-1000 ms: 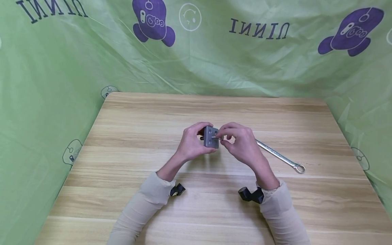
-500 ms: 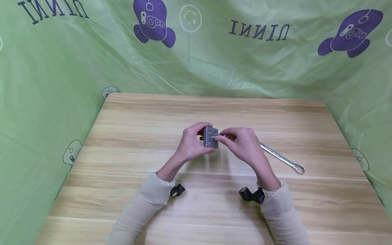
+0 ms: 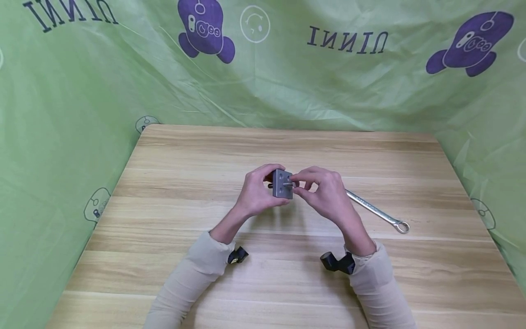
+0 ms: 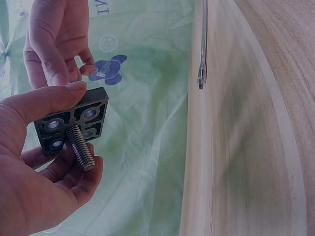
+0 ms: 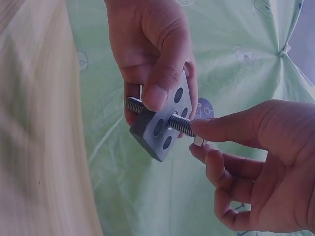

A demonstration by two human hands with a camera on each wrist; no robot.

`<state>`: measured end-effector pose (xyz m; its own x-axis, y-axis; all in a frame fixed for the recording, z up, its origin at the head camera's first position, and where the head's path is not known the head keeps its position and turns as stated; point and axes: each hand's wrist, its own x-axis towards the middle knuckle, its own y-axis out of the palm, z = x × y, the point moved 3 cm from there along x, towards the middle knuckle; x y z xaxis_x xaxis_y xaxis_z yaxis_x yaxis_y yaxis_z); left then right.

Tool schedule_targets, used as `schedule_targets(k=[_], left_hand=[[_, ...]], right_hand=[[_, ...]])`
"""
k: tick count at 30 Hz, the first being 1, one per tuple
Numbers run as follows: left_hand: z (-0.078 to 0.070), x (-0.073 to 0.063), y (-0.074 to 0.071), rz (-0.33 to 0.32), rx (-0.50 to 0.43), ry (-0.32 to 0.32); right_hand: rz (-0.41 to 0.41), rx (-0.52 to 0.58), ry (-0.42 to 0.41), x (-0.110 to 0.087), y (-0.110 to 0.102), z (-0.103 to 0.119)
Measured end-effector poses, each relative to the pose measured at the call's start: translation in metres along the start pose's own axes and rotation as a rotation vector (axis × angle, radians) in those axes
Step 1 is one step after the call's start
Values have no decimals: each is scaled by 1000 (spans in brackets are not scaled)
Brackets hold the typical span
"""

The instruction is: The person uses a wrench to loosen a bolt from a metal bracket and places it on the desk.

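My left hand (image 3: 256,192) grips a grey square plate (image 5: 153,132) by its edges, raised over the table. The plate has round holes near its corners, and its back, seen in the left wrist view, is ribbed. A threaded bolt (image 5: 181,124) runs through the middle hole, and its long threaded end (image 4: 80,147) sticks out at the back, near my curled left fingers. On the other side my right hand (image 3: 324,187) pinches the bolt's head (image 5: 199,141) between thumb and finger. A stretch of thread shows between the head and the plate's smooth face.
A silver combination wrench (image 3: 374,209) lies on the wooden table (image 3: 205,283) to the right, its far end hidden behind my right hand. Black wrist cameras (image 3: 337,262) sit at both cuffs. Green printed cloth (image 3: 263,91) surrounds the table's back and sides.
My right thumb and fingers close in around the bolt's head half a second ago, then sit farther back and spread more now. The left hand and plate stay nearly still.
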<state>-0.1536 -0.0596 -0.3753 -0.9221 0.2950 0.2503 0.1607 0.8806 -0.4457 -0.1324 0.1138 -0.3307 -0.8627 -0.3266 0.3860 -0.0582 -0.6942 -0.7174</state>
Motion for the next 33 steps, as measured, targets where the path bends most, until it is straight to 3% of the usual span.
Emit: schedule_targets(k=[11,15,19,27,33], left_hand=[[0,0,0,-2,3,-1],[0,-1,0,-1,-2,-3],[0,-1,0,1,-9,-1],[-1,-1,0,6,-5,-5],[-1,-1,1,3,0,-4]], right_hand=[[-24,6,-95,-1,4,2],[13,20,-98,-2,3,1],[59,21,-33,-1,2,0],[87,-30,236,1,2,-6],[98,-20,249,0,4,-7]])
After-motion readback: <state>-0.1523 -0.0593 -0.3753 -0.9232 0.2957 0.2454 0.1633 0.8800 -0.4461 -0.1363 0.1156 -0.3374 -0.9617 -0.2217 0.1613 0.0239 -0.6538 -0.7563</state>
